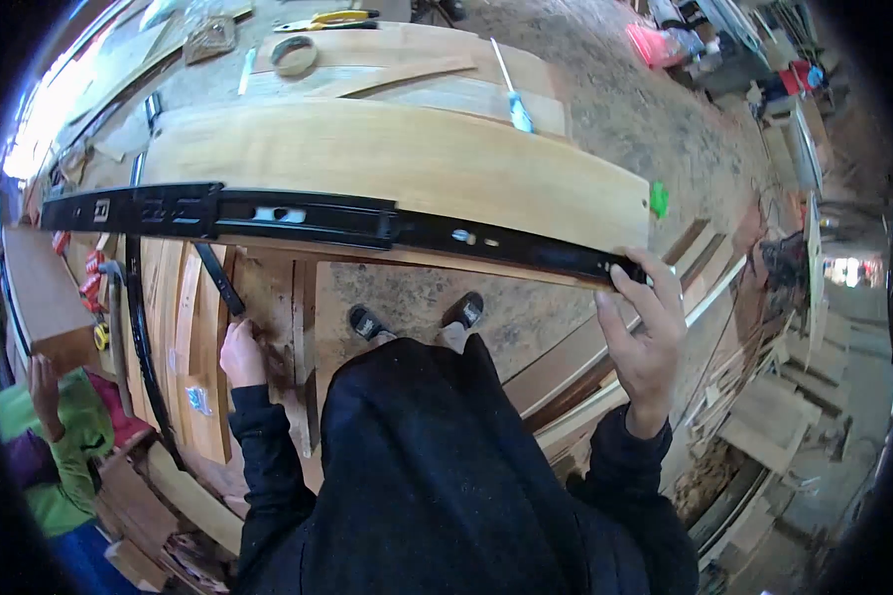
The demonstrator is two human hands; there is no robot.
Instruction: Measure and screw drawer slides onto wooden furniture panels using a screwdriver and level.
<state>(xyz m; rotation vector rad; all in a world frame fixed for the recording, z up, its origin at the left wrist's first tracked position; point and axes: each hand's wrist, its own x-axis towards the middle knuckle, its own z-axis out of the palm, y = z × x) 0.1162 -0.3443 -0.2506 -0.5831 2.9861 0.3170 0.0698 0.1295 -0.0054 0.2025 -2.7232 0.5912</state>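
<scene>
A long black telescopic drawer slide (308,222), pulled out in sections, lies along the near edge of a pale wooden board (397,144). My right hand (650,327) pinches the slide's right end between thumb and fingers, at the board's corner. Lower left, my left hand (245,352) is closed round the end of a short black metal rail (218,278). That rail's upper end passes out of sight behind the drawer slide.
Beyond the board lie a screwdriver (518,111), a tape roll (294,57) and yellow-handled pliers (342,17). A hammer (116,327) and another black rail (141,337) are at left. A person in green (74,436) is close by. Timber strips (585,372) lie right.
</scene>
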